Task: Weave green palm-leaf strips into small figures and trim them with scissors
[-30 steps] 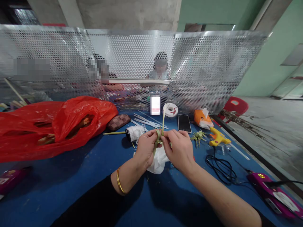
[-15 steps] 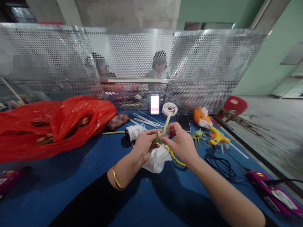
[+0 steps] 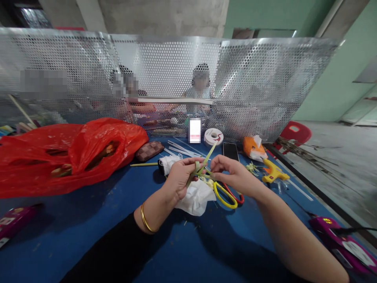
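My left hand (image 3: pixel 181 177) is closed on a small bundle of flat green leaf strips (image 3: pixel 209 158), pinched between thumb and fingers. One strip points up and away from the hand; another runs sideways to my right hand (image 3: pixel 237 175). The right thumb and fingertips are pinched together on the end of that sideways strip. Below the hands lie scissors (image 3: pixel 225 199) with yellow and red handles, their blades mostly hidden. Beside them is a crumpled white tissue (image 3: pixel 198 201). A spool of white thread (image 3: pixel 168 163) lies just beyond my left hand.
A red plastic bag (image 3: pixel 70 161) covers the left. Behind the hands are a checkered pouch (image 3: pixel 149 151), white strips (image 3: pixel 184 150), a ribbon roll (image 3: pixel 213 137) and a phone (image 3: pixel 230 151). A yellow glue gun (image 3: pixel 275 173) lies right. A perforated metal screen (image 3: pixel 165 70) stands across the back.
My right hand has moved right, away from the left, drawing a strip sideways. More of the scissors' handles now shows. The view has shifted slightly.
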A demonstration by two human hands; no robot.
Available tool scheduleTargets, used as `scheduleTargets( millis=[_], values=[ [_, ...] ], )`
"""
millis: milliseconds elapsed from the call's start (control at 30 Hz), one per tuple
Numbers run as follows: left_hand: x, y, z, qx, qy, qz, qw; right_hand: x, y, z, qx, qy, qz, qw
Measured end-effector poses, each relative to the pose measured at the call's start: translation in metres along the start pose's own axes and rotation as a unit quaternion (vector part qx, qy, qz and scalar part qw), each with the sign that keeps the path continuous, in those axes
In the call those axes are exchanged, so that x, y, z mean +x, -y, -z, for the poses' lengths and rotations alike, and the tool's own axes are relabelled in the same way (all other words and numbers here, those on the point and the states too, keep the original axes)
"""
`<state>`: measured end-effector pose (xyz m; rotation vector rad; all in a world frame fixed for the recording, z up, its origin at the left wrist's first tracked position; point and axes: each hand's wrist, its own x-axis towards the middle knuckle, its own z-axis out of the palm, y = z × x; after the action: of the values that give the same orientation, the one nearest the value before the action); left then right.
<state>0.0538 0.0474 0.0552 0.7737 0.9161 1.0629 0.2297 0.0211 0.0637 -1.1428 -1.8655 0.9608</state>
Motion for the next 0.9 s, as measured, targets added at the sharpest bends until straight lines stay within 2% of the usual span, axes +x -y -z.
scheduleTargets(
  millis=[100,267,333,400,467,567,633,900],
  values=[
    [0.000,-0.002,0.001,0.001,0.004,0.004,1.000,-0.001,0.000,0.008,0.007,-0.012,0.017,1.000],
    [0.001,0.003,0.002,0.014,0.017,-0.009,1.000,-0.004,0.000,0.012,0.099,0.073,0.005,0.992],
    [0.001,0.006,0.002,0.017,0.020,-0.010,1.000,-0.004,0.000,0.008,0.116,0.084,0.011,0.990],
    [0.000,0.007,0.001,0.016,0.019,-0.008,1.000,-0.003,0.001,0.002,0.098,0.053,0.022,0.994],
    [-0.001,0.007,-0.001,0.016,0.014,-0.001,1.000,-0.001,0.002,-0.005,0.041,-0.008,0.054,0.998],
    [-0.002,0.007,-0.003,0.017,0.020,0.003,1.000,0.000,0.003,-0.014,-0.028,-0.094,0.130,0.987],
    [-0.003,0.007,-0.003,0.015,0.031,0.000,0.999,0.001,0.003,-0.018,-0.014,-0.128,0.157,0.979],
    [-0.003,0.009,-0.003,0.049,0.024,-0.026,0.998,0.001,0.006,-0.029,0.152,-0.190,0.049,0.969]
  ],
)
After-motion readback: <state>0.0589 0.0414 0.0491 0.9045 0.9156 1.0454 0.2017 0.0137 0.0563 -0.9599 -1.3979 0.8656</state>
